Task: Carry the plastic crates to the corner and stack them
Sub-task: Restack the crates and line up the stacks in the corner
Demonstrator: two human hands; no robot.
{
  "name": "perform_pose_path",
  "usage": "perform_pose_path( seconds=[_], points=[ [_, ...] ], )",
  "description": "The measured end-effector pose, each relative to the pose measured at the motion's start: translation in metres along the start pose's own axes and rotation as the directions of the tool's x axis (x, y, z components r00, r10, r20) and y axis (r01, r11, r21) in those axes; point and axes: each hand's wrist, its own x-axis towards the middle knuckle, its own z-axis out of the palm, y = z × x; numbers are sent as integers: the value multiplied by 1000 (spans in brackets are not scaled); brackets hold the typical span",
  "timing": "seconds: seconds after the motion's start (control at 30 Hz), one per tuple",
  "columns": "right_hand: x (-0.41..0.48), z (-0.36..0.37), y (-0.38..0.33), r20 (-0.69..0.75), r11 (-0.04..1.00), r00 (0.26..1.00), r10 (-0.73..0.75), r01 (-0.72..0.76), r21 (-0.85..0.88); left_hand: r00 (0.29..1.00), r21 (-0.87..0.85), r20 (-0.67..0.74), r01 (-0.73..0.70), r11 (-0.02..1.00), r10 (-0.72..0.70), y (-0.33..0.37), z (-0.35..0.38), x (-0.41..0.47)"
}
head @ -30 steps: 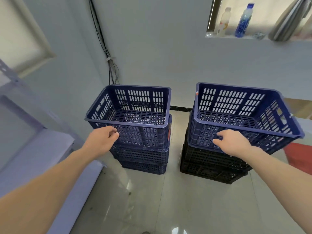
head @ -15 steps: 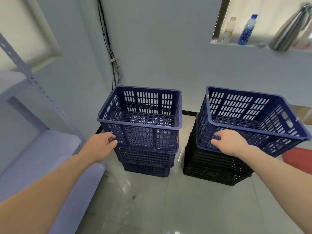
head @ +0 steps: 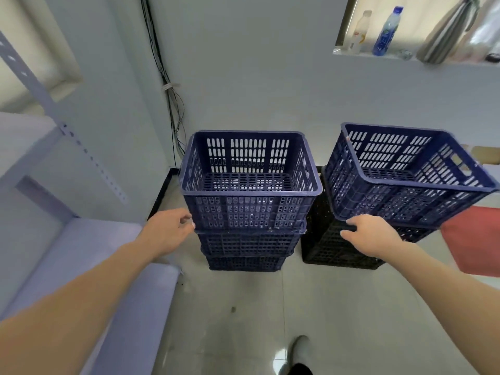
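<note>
In the corner stands a stack of three blue crates; the top blue crate (head: 251, 182) sits level on it. My left hand (head: 169, 230) is beside that crate's lower left corner, its fingers loosely curled, fingertips just touching the corner and holding nothing. To the right, a second blue crate (head: 405, 180) lies tilted on top of a black crate (head: 332, 250). My right hand (head: 372, 235) has its fingers curled around this crate's lower near edge, where it meets the black crate.
A grey metal shelf unit (head: 81, 255) lines the left wall. Cables (head: 173, 109) hang down the corner. A red object (head: 476, 239) lies on the floor at the right. Bottles (head: 385, 28) stand on the window sill. Tiled floor (head: 270, 315) and my shoe (head: 299, 350) are below.
Both hands have slid down from the crates' near rims to their lower edges. The left hand has let go of its crate. The view has pulled back from the stacks.
</note>
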Motion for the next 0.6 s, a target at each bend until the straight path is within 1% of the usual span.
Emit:
perform_pose_path(
  seconds=[0.1, 0.23, 0.33, 0.43, 0.6],
  points=[
    [3, 7, -20, -7, 1000, 1000, -1, 2, 31, 1000, -1, 6, 12, 1000, -12, -20, -3, 0],
    [3, 23, -48, 19, 999, 1000, -17, 17, 45, 998, 15, 38, 51, 999, -52, -49, -4, 0],
    [7, 39, -67, 21, 999, 999, -36, 35, 30, 993, -72, 26, 120, 990, -118, -69, 0, 1],
    [12, 58, -75, 31, 999, 998, -46, 46, 18, 984, -150, 45, 177, 973, -172, -86, 14, 3],
    [25, 94, -63, 49, 996, 999, -8, 3, 85, 972, -207, 76, 232, 950, -221, -91, 50, 14]
  ],
)
